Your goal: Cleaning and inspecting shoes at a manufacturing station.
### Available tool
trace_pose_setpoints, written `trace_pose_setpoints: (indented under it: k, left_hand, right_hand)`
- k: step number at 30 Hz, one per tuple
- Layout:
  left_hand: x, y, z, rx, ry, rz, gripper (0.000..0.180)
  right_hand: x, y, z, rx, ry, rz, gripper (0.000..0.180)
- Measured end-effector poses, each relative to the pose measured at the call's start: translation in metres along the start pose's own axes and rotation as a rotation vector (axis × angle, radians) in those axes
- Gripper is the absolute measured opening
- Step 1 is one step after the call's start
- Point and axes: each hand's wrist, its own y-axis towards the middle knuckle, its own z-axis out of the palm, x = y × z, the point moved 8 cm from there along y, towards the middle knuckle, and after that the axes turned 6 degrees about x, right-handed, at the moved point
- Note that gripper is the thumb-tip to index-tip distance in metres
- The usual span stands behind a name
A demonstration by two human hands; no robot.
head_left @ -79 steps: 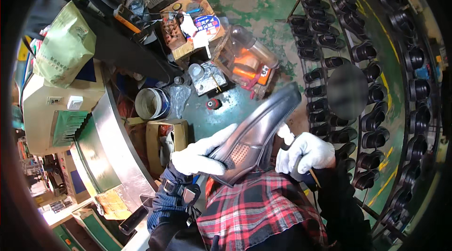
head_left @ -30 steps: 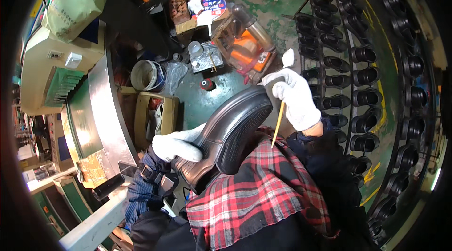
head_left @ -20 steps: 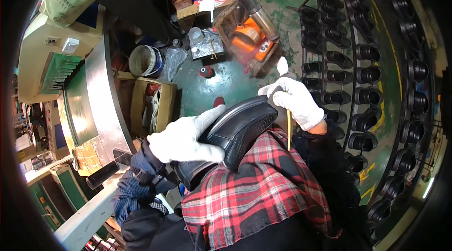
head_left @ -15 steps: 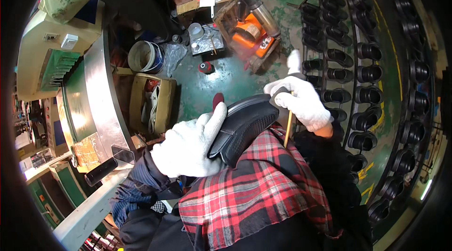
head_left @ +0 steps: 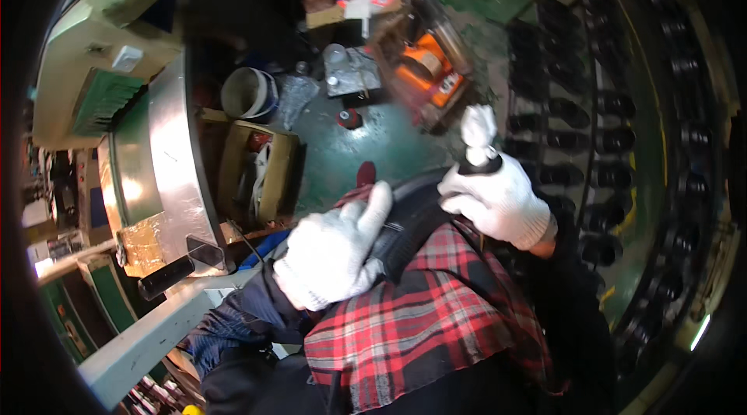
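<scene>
A black shoe (head_left: 408,220) lies tilted across my lap over a red plaid cloth (head_left: 420,314). My left hand (head_left: 331,248), in a white knitted glove, grips one end of the shoe. At its other end is my right hand (head_left: 494,201), gloved in white too, fingers curled in against the shoe. A stick with a white cloth-like head (head_left: 478,129) sticks up out of the right fist, with a dark piece just below the head. Blur and the glove hide how the fingers meet the shoe.
Racks of black shoes (head_left: 615,139) stand on the right. Left of me is a machine with a metal plate (head_left: 175,158). Ahead on the floor are a cardboard box (head_left: 280,174), a white bucket (head_left: 247,94), a red-and-black bottle (head_left: 349,118) and an orange device in a case (head_left: 424,65).
My right hand has turned, hiding the stick's lower part and bringing the white head more upright. The shoe and my left hand have shifted slightly right and down in view.
</scene>
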Motion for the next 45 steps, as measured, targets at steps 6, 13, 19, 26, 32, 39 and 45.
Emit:
trace_pose_setpoints:
  k: [6,13,19,26,32,39,45]
  left_hand:
    - [0.004,-0.004,0.007,0.081,-0.099,-0.057,0.080]
    - [0.007,-0.012,0.022,-0.117,-0.089,-0.065,0.072]
    - [0.013,-0.012,0.014,-0.062,-0.137,-0.042,0.073]
    - [0.021,-0.018,0.008,0.039,-0.044,-0.144,0.076]
    - [0.009,-0.008,0.020,-0.019,0.006,-0.045,0.083]
    - [-0.001,-0.005,0.019,0.012,0.023,-0.029,0.082]
    - [0.003,-0.008,0.017,-0.004,0.021,-0.039,0.085]
  right_hand:
    - [0.035,0.008,0.013,-0.052,-0.004,-0.067,0.018]
    - [0.039,0.007,0.023,-0.081,0.243,0.125,0.012]
    - [0.049,0.019,0.032,0.007,0.092,0.020,0.018]
    - [0.006,0.006,-0.001,0.011,-0.192,0.070,0.013]
    - [0.046,0.017,0.035,-0.054,0.008,-0.029,0.014]
    - [0.024,0.005,0.012,-0.002,-0.056,0.102,0.010]
    - [0.006,-0.004,0.026,0.097,-0.375,0.016,0.005]
